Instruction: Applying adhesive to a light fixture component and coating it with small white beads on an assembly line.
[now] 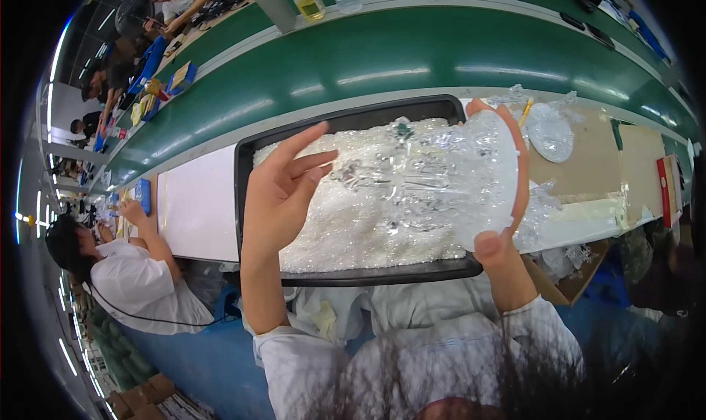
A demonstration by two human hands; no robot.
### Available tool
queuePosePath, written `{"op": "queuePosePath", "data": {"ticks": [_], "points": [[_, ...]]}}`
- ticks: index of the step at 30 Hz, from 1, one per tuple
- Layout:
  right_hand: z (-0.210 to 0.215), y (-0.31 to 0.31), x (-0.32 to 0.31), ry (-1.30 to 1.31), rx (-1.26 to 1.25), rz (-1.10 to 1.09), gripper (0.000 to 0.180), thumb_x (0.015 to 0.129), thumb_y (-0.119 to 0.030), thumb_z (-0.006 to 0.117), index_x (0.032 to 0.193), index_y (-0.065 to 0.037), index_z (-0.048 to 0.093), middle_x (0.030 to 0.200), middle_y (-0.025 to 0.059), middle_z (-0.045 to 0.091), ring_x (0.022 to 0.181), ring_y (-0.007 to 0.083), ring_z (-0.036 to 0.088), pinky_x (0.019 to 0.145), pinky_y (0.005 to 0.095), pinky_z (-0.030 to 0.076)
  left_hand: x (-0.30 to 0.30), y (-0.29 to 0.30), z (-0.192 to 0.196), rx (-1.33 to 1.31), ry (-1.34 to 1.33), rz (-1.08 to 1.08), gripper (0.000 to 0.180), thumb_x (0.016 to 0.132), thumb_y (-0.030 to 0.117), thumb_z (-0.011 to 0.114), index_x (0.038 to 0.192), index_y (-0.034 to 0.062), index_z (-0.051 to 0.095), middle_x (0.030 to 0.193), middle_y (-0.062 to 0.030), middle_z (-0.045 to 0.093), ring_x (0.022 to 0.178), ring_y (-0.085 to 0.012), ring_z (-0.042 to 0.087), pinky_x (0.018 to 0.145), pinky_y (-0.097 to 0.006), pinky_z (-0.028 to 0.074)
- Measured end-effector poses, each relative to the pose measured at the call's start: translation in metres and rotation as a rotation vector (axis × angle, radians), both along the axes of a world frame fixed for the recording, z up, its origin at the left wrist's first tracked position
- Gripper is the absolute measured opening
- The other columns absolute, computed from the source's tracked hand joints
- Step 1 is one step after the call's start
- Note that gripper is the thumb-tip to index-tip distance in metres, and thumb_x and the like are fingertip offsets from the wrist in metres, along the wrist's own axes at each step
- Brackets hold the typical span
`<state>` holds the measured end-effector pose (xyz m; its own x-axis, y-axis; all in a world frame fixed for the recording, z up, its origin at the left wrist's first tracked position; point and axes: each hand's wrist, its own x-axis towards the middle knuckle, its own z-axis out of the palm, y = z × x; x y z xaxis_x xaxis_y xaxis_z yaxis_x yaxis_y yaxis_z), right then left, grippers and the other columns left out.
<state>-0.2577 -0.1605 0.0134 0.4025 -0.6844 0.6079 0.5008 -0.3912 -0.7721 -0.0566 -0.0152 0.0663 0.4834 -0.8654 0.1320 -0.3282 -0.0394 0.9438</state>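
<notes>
While our right hand grasps the clear plastic piece by its round base, tipped sideways above the black tray of glittering white granules, our left hand (fingers parted, loosely bent) hangs just beside its other end.

Glassy and colourless, the clear piece in the right hand flashes silver-white glints, its disc base frosted white! Beneath both hands — sparkling off-white granules, framed by a black tray. Left of the left hand, a board shows plain pinkish white. Beyond the hands, the long surface gleams deep green — streaked with white reflections. Right of the right hand, tan cardboard, then bright red on a box.
</notes>
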Motion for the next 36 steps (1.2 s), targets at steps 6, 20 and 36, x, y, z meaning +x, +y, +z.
{"op": "queuePosePath", "data": {"ticks": [6,20,36], "points": [[0.001,-0.001,0.001,-0.047,0.046,0.104,0.114,0.075,-0.057,0.070,0.145,0.015,0.017,0.148,0.0238,0.032,0.126,0.0257,0.045,0.105,0.0358,0.035,-0.006,-0.001,-0.003,-0.028,0.091,0.140,0.040,0.081,-0.018,0.042,0.115,-0.0063,0.060,0.111,-0.0168,0.067,0.081,-0.0173,0.069,0.045,-0.020,0.043],[-0.001,-0.004,0.000,0.077,-0.008,0.000,0.118,0.072,-0.072,0.064,0.146,0.011,0.023,0.147,0.0240,0.035,0.125,0.0252,0.045,0.104,0.0381,0.037,0.000,0.002,-0.021,0.014,-0.219,0.004,0.018,0.091,0.004,0.059,0.108,0.0008,0.064,0.094,-0.0111,0.065,0.080,-0.0142,0.061,0.097,-0.034,0.041],[-0.005,-0.009,-0.005,0.211,-0.189,0.087,0.102,0.063,-0.044,0.076,0.141,0.007,0.035,0.143,0.0268,0.040,0.132,0.0388,0.041,0.110,0.0450,0.031,0.000,0.000,-0.015,-0.280,-0.238,-0.299,0.035,0.086,0.030,0.070,0.095,-0.0036,0.065,0.082,-0.0108,0.062,0.080,-0.0219,0.054,0.076,-0.033,0.041]]}}
